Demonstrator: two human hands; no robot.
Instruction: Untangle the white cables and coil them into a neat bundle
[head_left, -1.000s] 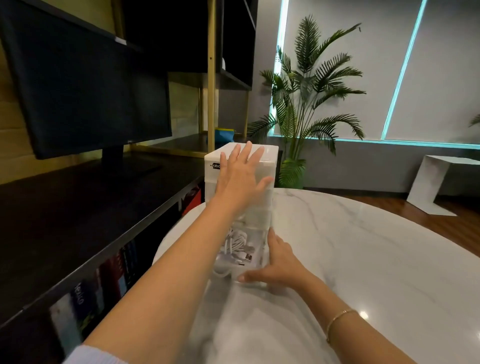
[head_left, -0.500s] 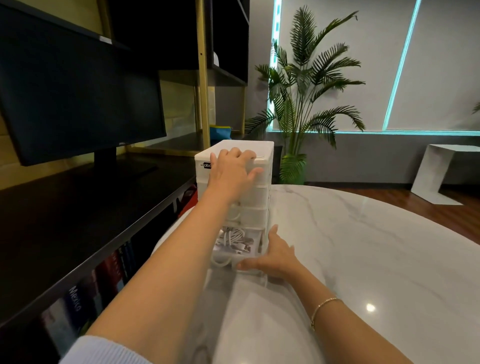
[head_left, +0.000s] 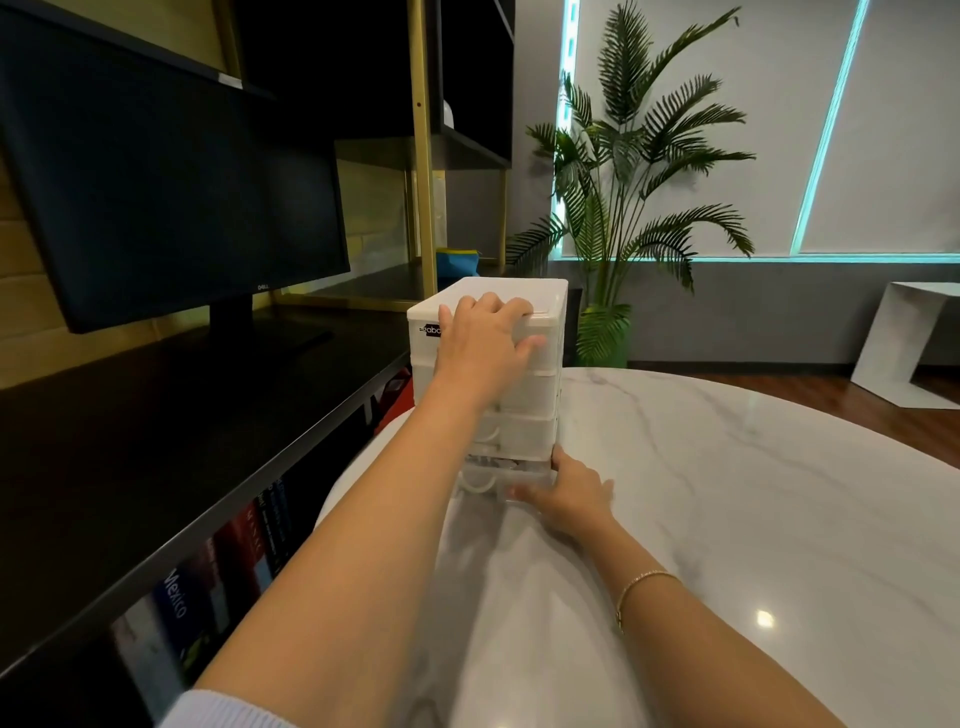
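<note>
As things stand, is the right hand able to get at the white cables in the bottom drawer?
Probably not yet: the right hand is on the bottom drawer, which looks nearly shut, hiding the cables.

Left arm extended from lower left toward frame centre, pale sleeve at the elbow. Left hand (head_left: 485, 338) above centre, palm down, fingers curled forward, thumb out to the right. Right hand (head_left: 566, 496) just below centre, fingers pointing left, flat; thin bracelet on wrist.
</note>
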